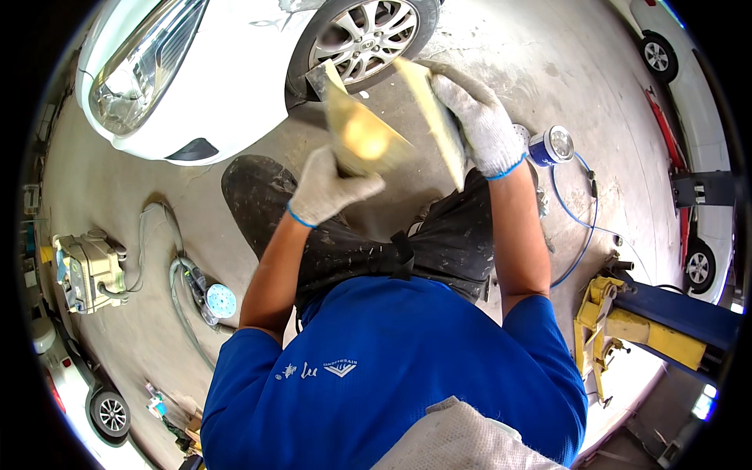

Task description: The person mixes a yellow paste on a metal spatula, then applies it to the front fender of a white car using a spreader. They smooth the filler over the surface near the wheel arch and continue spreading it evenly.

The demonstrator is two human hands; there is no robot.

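My left hand (pixel 329 188), in a pale knit glove with a blue cuff, is closed on a putty spreader (pixel 384 154). The spreader is flat, smeared with yellow paste, and somewhat blurred by motion. Held almost edge-on in my gloved right hand (pixel 482 121) is a flat putty board (pixel 433 117), coated in the same yellow on the side facing left. A narrow gap separates the two tools. Both are above my bent knees, in front of the white car (pixel 235 86) and its front wheel (pixel 364 43). The fingers behind the board are partly hidden.
An opened blue can (pixel 552 146) stands right of my right knee, near a blue air hose (pixel 583 251). To the left lie a round-pad sander (pixel 220 301) and its grey hose, near a boxy dust extractor (pixel 90 270). A yellow-and-blue lift arm (pixel 650 333) reaches in from the right.
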